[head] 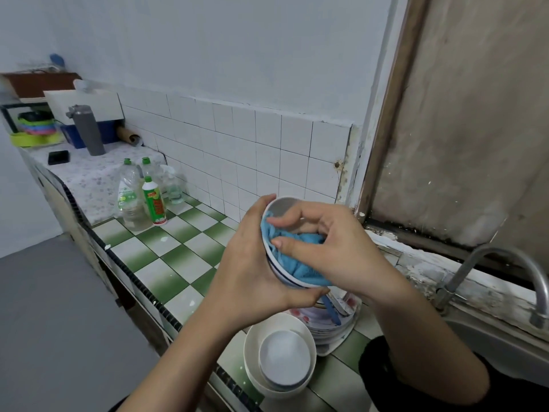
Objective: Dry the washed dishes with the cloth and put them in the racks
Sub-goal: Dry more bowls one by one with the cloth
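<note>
My left hand (252, 263) grips a white bowl with a blue rim line (282, 205), tilted so its opening faces me, above the counter. Inside the bowl my right hand (326, 248) holds a bunched blue cloth (300, 257) and presses it against the inner wall. Below the hands, stacked cream bowls (279, 352) sit on the green-and-white checked counter (178, 254). Beside them is a pile of patterned plates (329, 322) with a blue-handled utensil lying on it.
Several dish-soap bottles (142, 197) stand against the tiled wall at the left. Farther back are a grey flask (87, 129), a black phone (58, 157) and coloured plastic ware (37, 127). A metal tap (505, 269) arches over the sink (505, 349) at the right.
</note>
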A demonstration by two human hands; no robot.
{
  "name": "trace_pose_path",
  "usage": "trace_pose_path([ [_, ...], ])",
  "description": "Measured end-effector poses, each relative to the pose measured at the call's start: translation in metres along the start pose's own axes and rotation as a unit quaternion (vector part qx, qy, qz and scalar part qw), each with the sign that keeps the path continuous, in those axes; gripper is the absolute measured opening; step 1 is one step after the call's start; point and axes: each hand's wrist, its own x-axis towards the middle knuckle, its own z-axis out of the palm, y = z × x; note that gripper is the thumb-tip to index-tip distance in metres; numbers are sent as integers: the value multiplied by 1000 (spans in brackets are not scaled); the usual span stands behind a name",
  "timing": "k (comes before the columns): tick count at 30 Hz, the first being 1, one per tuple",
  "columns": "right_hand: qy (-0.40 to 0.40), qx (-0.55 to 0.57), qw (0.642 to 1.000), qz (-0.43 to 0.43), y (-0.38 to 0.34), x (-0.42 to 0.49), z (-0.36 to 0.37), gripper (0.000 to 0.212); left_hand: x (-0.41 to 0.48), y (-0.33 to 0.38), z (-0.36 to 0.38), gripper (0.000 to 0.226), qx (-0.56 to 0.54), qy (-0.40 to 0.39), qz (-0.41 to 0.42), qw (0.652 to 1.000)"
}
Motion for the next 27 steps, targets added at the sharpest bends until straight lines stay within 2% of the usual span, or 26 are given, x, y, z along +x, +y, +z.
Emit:
trace_pose_path([
  [2, 2, -22, 1000, 13, 1, 3, -2, 25, -3, 2, 0, 112, 30, 3, 7, 1000],
  [5, 107, -28, 993, 37, 10, 6, 4, 18, -7, 7, 4, 112, 67, 7, 37, 997],
  [6, 116, -25, 992, 32, 10, 5, 7, 17, -7, 6, 4, 111, 70, 4, 38, 997],
  [8, 47, -40, 998, 8, 10, 4, 7, 16, -6, 2, -1, 113, 71, 2, 21, 997],
  [11, -135, -108, 985, -17, 9, 2, -8, 24, -3, -5, -12, 118, 63, 20, 8, 998],
  [14, -228, -184, 954, -61, 9, 5, -28, 31, -2, -2, -17, 116, 81, 29, 27, 996],
  [17, -285, -346, 882, -143, 12, 9, -41, 34, -4, 2, -15, 115, 81, 6, 31, 996],
  [19, -268, -453, 822, -217, 15, 13, -44, 37, -4, 3, -16, 111, 65, -11, 31, 997],
  [21, -219, -514, 773, -300, 17, 15, -45, 33, -3, 5, -18, 106, 34, -33, 27, 999],
  [22, -194, -521, 760, -336, 16, 18, -45, 31, -1, 6, -19, 104, 14, -49, 24, 998],
  [24, -169, -501, 757, -383, 13, 24, -43, 29, 0, 7, -22, 99, -20, -79, 20, 996],
  [27, -214, -482, 764, -372, 8, 27, -39, 30, -3, 5, -25, 94, -51, -86, 12, 995],
])
